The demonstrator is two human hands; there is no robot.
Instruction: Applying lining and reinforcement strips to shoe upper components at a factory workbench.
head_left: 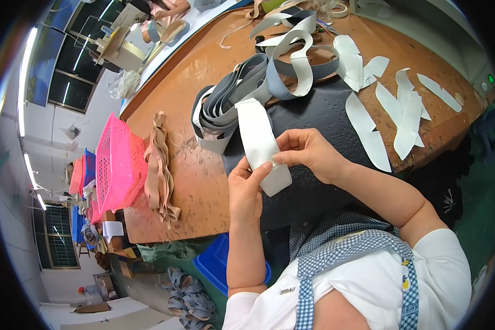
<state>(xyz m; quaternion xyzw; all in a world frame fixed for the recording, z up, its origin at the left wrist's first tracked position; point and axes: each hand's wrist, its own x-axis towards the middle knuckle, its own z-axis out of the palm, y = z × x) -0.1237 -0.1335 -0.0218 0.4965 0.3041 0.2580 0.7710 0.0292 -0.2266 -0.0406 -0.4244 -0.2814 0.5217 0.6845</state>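
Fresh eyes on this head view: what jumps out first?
The hot-pink perforated plastic basket at the left edge of the brown worktable. Then the curved white strip pinched by the left hand and right hand; just beyond it, a heap of looped grey bands.

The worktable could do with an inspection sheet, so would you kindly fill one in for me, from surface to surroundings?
Surface: brown wooden table, stained and marked; black mat partly covering it.
Job's things: white strip held over the mat; looped grey bands beyond; white cut pieces to the right.
Clutter: bunched tan strips on the left, near a pink basket.
Grip: left hand and right hand both pinch the white strip.
Cables: nothing seen for certain.
Surroundings: blue bin low beside the table; another person at upper left.
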